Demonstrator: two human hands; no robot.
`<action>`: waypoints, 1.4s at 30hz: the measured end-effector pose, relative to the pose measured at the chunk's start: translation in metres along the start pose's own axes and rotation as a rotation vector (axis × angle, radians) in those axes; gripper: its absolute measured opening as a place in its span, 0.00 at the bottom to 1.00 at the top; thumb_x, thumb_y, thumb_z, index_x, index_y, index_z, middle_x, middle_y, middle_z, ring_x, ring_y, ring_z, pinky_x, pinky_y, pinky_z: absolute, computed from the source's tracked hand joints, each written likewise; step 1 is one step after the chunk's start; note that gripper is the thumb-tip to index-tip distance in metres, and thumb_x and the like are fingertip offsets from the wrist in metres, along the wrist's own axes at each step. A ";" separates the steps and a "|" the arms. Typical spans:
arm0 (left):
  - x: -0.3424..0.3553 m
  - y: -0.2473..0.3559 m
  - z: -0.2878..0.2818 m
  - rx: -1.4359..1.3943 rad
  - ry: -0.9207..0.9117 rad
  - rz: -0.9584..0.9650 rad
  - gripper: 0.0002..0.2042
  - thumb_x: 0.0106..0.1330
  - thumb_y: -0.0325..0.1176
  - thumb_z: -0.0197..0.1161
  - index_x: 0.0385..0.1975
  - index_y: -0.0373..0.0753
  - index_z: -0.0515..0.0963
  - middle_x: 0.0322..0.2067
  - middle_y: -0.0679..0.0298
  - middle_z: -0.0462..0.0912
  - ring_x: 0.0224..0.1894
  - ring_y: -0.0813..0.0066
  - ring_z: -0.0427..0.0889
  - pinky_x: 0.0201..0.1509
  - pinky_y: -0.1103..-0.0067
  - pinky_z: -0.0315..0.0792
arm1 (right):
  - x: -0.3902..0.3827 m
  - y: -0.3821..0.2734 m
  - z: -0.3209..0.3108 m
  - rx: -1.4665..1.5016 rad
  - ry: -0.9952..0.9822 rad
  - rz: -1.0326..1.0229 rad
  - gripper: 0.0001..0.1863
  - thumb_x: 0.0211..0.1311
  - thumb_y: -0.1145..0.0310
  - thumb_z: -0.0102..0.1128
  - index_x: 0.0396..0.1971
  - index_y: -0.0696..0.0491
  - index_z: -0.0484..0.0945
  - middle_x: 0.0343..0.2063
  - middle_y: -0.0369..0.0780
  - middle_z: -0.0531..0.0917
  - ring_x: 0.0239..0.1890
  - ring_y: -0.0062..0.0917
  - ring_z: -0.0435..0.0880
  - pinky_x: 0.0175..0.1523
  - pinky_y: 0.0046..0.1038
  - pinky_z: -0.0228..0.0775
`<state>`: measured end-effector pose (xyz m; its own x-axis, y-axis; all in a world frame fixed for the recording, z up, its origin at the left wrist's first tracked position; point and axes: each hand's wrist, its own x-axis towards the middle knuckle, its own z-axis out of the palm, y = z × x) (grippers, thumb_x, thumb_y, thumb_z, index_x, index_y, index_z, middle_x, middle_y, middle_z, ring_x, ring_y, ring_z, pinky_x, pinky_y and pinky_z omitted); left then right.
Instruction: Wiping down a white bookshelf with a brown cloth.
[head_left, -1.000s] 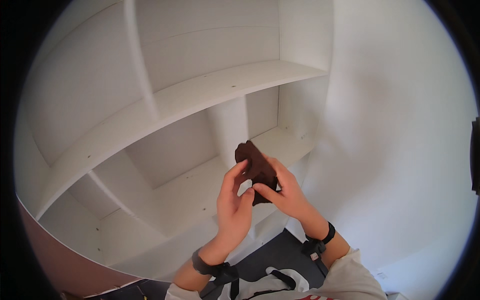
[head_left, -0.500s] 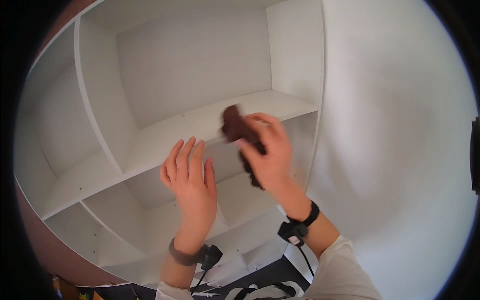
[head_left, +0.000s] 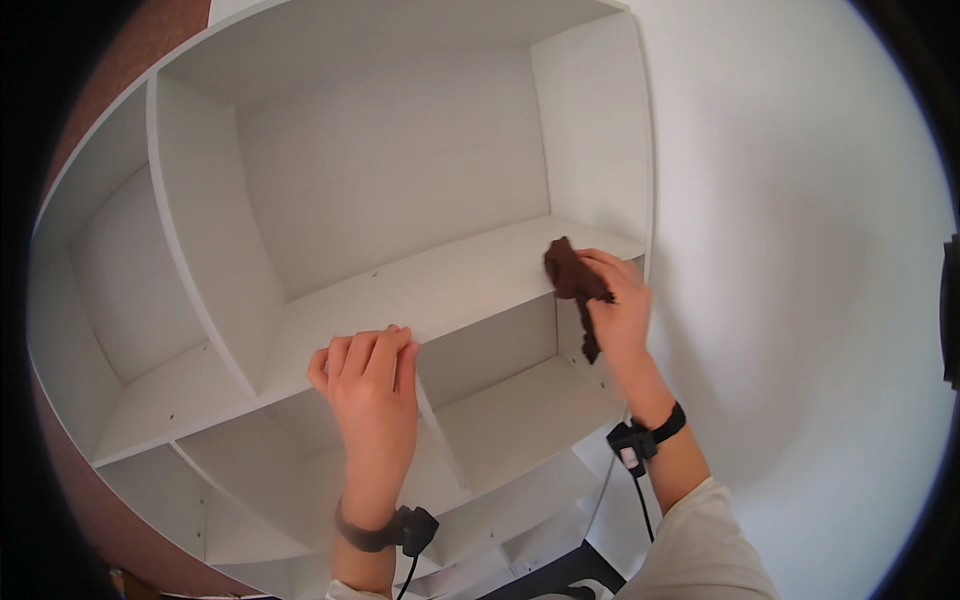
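Note:
A crumpled dark brown cloth (head_left: 573,276) is bunched in my right hand (head_left: 622,312). One end pokes out past the fingers over the shelf, and a narrow strip dangles below the hand. This hand is at the right end of the white shelf board (head_left: 420,296), by its front edge; whether the cloth touches the board I cannot tell. My left hand (head_left: 372,372) is at the same front edge, further left. Its fingers are curled together with the thumb close to them, and nothing shows in it. Whether its fingertips touch the board is unclear.
The white shelving unit (head_left: 152,200) has upright dividers and several compartments above and below the board. A pale wall (head_left: 780,280) stands close on the right. Black straps with small boxes (head_left: 632,445) and cables are on both my wrists.
My right hand has moved right along the shelf edge with the cloth. My left hand has come lower in the picture, and its spread fingers have curled together. The view has shifted slightly.

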<state>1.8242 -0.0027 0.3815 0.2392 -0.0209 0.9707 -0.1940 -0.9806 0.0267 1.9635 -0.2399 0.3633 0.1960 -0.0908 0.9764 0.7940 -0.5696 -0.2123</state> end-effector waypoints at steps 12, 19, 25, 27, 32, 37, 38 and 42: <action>-0.014 -0.030 0.003 -0.039 0.016 -0.034 0.06 0.53 0.25 0.68 0.30 0.41 0.79 0.31 0.70 0.82 0.38 0.71 0.75 0.54 0.74 0.59 | -0.006 0.060 -0.010 -0.149 0.086 0.104 0.17 0.45 0.79 0.64 0.39 0.52 0.82 0.43 0.34 0.84 0.40 0.32 0.79 0.48 0.30 0.71; -0.003 -0.007 0.009 0.004 0.031 -0.027 0.07 0.53 0.25 0.68 0.31 0.41 0.79 0.32 0.70 0.82 0.38 0.70 0.75 0.54 0.72 0.61 | -0.005 0.056 -0.013 -0.185 0.085 0.089 0.23 0.38 0.84 0.60 0.40 0.52 0.82 0.43 0.34 0.84 0.37 0.34 0.78 0.45 0.30 0.72; -0.003 0.046 0.019 -0.016 0.083 -0.003 0.07 0.55 0.24 0.66 0.33 0.41 0.80 0.35 0.68 0.83 0.43 0.68 0.77 0.56 0.69 0.62 | 0.001 0.014 -0.026 0.012 -0.027 -0.022 0.26 0.34 0.85 0.59 0.41 0.50 0.82 0.44 0.33 0.83 0.34 0.33 0.75 0.43 0.29 0.72; 0.002 0.065 0.018 -0.012 0.093 0.030 0.08 0.55 0.22 0.64 0.34 0.40 0.80 0.38 0.67 0.82 0.45 0.66 0.77 0.58 0.67 0.63 | 0.009 -0.003 -0.035 0.041 -0.038 -0.073 0.27 0.33 0.84 0.59 0.40 0.49 0.82 0.45 0.32 0.83 0.33 0.33 0.74 0.42 0.28 0.72; 0.001 0.120 0.006 -0.070 0.095 0.051 0.12 0.55 0.16 0.59 0.36 0.39 0.81 0.46 0.61 0.80 0.50 0.60 0.77 0.62 0.63 0.63 | 0.021 -0.033 -0.056 0.126 -0.051 -0.157 0.27 0.32 0.82 0.63 0.41 0.48 0.82 0.44 0.30 0.83 0.31 0.30 0.73 0.37 0.25 0.72; 0.004 0.167 -0.014 0.013 0.197 0.000 0.12 0.54 0.14 0.58 0.35 0.37 0.79 0.48 0.61 0.77 0.54 0.57 0.72 0.58 0.63 0.66 | 0.038 -0.048 -0.080 0.222 0.019 -0.252 0.26 0.33 0.79 0.63 0.41 0.47 0.83 0.43 0.28 0.83 0.29 0.26 0.71 0.33 0.22 0.70; 0.006 0.173 -0.020 0.032 0.194 -0.007 0.12 0.54 0.14 0.58 0.35 0.37 0.79 0.48 0.61 0.77 0.54 0.57 0.72 0.58 0.63 0.66 | 0.043 -0.051 -0.088 0.241 0.011 -0.250 0.26 0.33 0.79 0.63 0.41 0.47 0.83 0.43 0.28 0.83 0.29 0.26 0.71 0.33 0.22 0.70; 0.020 0.190 -0.041 0.222 0.279 -0.041 0.11 0.55 0.17 0.60 0.36 0.38 0.79 0.48 0.62 0.76 0.56 0.59 0.70 0.58 0.65 0.61 | 0.058 -0.057 -0.113 0.298 0.036 -0.275 0.26 0.30 0.80 0.61 0.39 0.47 0.84 0.42 0.29 0.83 0.28 0.26 0.70 0.33 0.22 0.70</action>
<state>1.7528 -0.1809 0.4160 -0.0320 0.0436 0.9985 0.0287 -0.9986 0.0445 1.8650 -0.3052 0.4368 -0.0631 0.0002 0.9980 0.9469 -0.3159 0.0599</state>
